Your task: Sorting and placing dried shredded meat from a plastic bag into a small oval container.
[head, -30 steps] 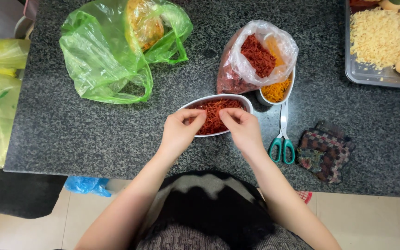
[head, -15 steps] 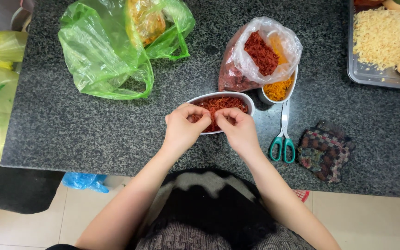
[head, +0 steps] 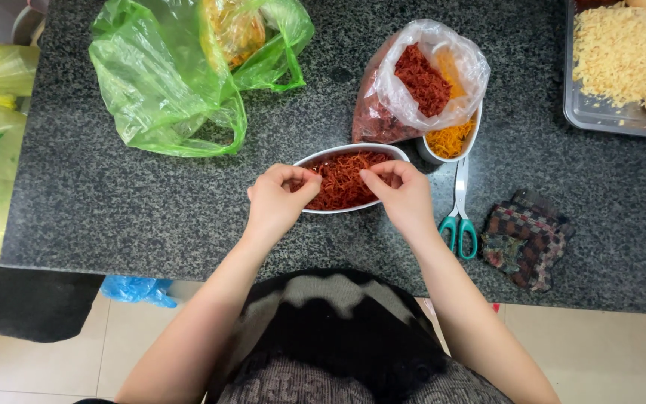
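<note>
Over a speckled table (head: 114, 202): left hand (head: 277, 200) and right hand (head: 401, 196), each grip pinched on red shreds (head: 342, 179) at the near rim of a white oval dish (head: 315, 158). Beside, green-handled scissors (head: 459, 217); beyond, clear bag (head: 420, 82), green bag (head: 166, 82).

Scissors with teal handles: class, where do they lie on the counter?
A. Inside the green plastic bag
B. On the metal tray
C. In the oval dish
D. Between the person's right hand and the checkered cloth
D: the scissors lie flat on the counter, between the right hand and the checkered cloth.
</note>
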